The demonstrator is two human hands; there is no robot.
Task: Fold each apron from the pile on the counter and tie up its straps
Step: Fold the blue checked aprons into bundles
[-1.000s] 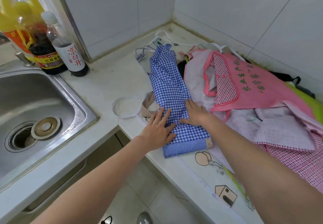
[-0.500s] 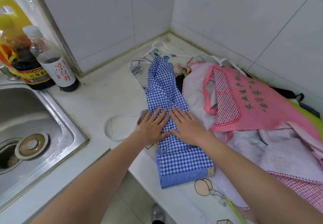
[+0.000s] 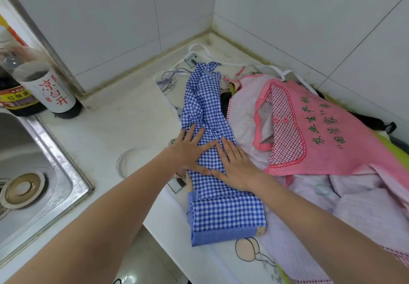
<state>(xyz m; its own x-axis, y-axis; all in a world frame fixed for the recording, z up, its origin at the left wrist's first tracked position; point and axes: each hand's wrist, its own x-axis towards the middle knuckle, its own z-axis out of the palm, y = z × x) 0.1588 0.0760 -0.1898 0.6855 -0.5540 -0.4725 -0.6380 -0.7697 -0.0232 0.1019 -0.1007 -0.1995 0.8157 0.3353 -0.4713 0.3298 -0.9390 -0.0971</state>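
Left hand (image 3: 190, 150) and right hand (image 3: 235, 168) were laid flat, fingers spread, pressed side by side on the blue checked apron (image 3: 212, 150) mid-counter (image 3: 124, 124). Pile of aprons (image 3: 332, 184) was seen at 3 o'clock, pink apron (image 3: 327, 133) on top; sink (image 3: 44, 173) at 9, bottles (image 3: 51, 93) at 10. Blue checked apron was folded narrow, long axis 12–6, hem at 6.

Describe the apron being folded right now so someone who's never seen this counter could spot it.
Start at the steel sink and move right along the white counter to the heap of aprons. The blue gingham apron lies folded into a long strip at the heap's left edge. It is the only blue check; its neighbours are pink or pale lilac.
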